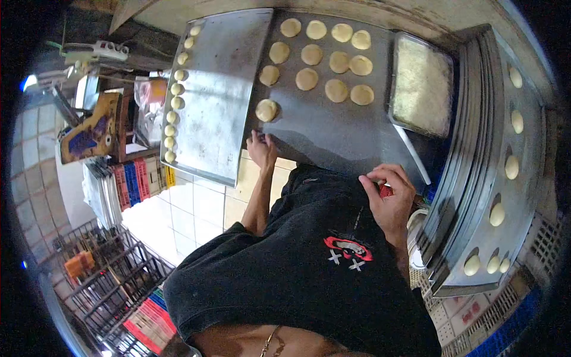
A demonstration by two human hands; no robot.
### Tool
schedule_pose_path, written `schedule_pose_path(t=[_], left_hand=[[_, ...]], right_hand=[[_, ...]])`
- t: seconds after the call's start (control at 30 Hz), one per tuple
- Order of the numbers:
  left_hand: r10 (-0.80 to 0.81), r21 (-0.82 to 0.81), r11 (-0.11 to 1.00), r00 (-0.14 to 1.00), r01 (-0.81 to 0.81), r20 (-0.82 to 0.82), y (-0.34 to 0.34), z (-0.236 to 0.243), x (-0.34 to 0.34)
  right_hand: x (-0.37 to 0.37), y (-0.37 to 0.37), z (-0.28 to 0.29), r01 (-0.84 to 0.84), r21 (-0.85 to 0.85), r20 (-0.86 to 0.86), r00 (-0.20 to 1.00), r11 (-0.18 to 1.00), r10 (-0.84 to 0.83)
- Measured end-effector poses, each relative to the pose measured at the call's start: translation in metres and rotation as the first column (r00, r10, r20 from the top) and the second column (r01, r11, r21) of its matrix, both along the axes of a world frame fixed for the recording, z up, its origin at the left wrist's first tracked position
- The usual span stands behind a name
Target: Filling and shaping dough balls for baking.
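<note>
Flat round pieces of dough [311, 55] lie in rows on a dark baking tray [333, 134] in front of me. My left hand [260, 150] is at this tray's near left corner, just below the nearest dough round [266, 110]. Its fingers are apart, and nothing shows between them. My right hand [392, 193] is raised near the tray's right front edge, its thumb and fingers curled toward each other. A bit of red shows inside its curl; what it is I cannot make out.
On the left, a lighter tray [214, 113] carries a column of small dough balls [177, 89] along its far-left side. A rectangular pan of pale, crumbly-looking stuff [421, 83] stands at the right. Beyond it, stacked trays [470, 137] hold more dough pieces [512, 167] on top.
</note>
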State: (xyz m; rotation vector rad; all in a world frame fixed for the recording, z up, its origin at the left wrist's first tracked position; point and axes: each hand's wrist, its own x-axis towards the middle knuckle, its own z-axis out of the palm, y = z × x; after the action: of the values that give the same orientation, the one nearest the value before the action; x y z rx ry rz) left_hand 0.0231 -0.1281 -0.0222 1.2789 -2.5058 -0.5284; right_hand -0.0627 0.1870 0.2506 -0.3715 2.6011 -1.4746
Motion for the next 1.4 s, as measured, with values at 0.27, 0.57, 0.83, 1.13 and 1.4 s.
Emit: schedule_pose_path(t=[0.27, 0.57, 0.83, 1.13, 1.4], left_hand=[[0.187, 0.263, 0.962, 0.887, -0.077, -0.423, -0.029, -0.022, -0.066], [0.352, 0.616, -0.169, 0.631, 0.769, -0.691, 0.027, 0.187, -0.077], [0.04, 0.655, -0.35, 0.709, 0.669, -0.704, 0.056, 0.214, -0.081], [-0.1, 0.319, 0.175, 0.339, 0.932, -0.936, 0.071, 0.254, -0.063], [0.312, 0.542, -0.276, 0.607, 0.794, -0.73, 0.061, 0.251, -0.063]], right_hand=[[0.008, -0.064, 0.004, -0.122, -0.098, -0.139, 0.984, 0.988, 0.107], [0.008, -0.087, -0.025, 0.227, -0.512, 0.289, 0.954, 0.829, -0.083], [0.0, -0.101, -0.046, 0.386, -0.623, 0.346, 0.916, 0.681, -0.202], [0.012, -0.099, 0.018, 0.192, -0.437, -0.184, 0.937, 0.879, -0.296], [0.023, -0.102, 0.026, 0.21, -0.493, 0.119, 0.978, 0.844, -0.174]])
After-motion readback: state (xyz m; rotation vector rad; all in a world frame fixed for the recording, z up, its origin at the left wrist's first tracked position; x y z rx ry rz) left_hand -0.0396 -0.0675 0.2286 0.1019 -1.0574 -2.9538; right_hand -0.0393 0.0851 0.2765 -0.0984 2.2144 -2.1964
